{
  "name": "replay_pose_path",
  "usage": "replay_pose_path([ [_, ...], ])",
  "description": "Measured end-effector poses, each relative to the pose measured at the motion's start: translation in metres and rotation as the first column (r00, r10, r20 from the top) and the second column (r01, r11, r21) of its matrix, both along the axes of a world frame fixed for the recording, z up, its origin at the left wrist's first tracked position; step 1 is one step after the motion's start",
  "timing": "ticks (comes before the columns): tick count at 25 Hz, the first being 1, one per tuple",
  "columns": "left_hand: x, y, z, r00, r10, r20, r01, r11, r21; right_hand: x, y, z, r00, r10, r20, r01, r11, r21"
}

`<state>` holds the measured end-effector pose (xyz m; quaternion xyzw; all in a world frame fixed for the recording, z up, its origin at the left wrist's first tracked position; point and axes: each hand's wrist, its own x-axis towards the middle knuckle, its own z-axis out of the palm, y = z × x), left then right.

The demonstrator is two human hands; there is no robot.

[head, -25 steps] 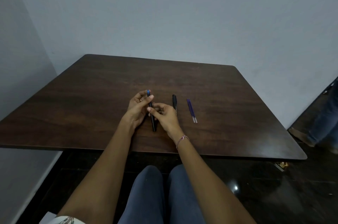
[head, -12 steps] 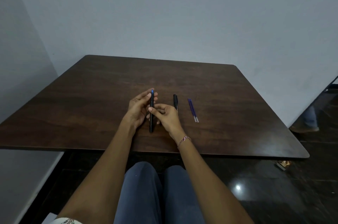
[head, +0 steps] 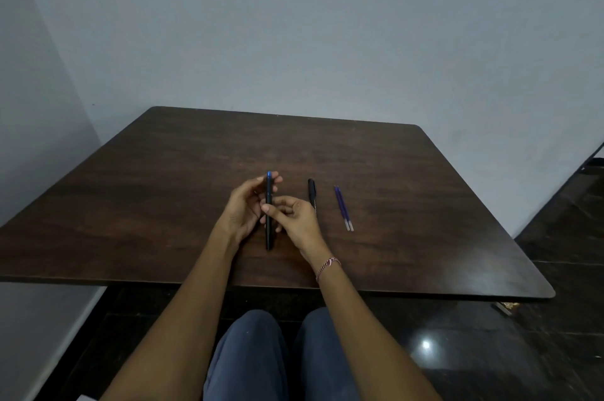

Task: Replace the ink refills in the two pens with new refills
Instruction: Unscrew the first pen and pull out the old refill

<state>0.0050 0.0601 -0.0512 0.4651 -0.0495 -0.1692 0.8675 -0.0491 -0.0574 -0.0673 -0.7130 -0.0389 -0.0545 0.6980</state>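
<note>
Opening one pen (head: 269, 193) was judged the step in hand: it was held over the table (head: 163, 204), upper end gripped by the left hand (head: 242, 209), barrel pinched by the right hand (head: 297, 217). An opposing twist was judged needed next; refills (head: 342, 209) were left nearby.

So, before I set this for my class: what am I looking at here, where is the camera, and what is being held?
There is no machine here: these are a person's two bare hands, filmed by one camera worn on the head, looking forward and down. The left hand and right hand together hold a dark pen with a blue end, at a brown table. To their right on the table lie a second black pen and two blue refills, side by side.
</note>
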Motion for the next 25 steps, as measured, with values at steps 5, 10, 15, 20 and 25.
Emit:
replay_pose_path([
  [5, -0.0032, -0.0009, 0.0008, 0.998, 0.031, 0.057, -0.035, 0.997, 0.075, -0.0015, -0.0002, 0.0003, 1.0, 0.031, -0.002, -0.031, 0.999, 0.039],
  [10, -0.003, -0.0028, 0.0012, 0.996, 0.069, 0.064, -0.074, 0.995, 0.068, 0.0003, -0.0005, 0.0003, 0.999, 0.037, 0.007, -0.038, 0.998, 0.05],
  [15, 0.0008, -0.0008, -0.0016, 0.998, -0.006, 0.057, 0.008, 0.999, -0.047, 0.0028, 0.0007, -0.0025, 1.0, -0.007, 0.012, 0.006, 1.0, 0.011],
  [20, 0.0009, 0.0012, -0.0021, 0.991, 0.107, 0.075, -0.106, 0.994, -0.021, -0.0004, 0.0019, 0.0007, 0.999, -0.044, 0.015, 0.044, 0.999, -0.006],
  [25, 0.0037, -0.0031, -0.0046, 0.974, 0.2, 0.108, -0.202, 0.979, 0.008, 0.0015, 0.0005, -0.0016, 0.995, -0.094, 0.025, 0.096, 0.986, -0.134],
])
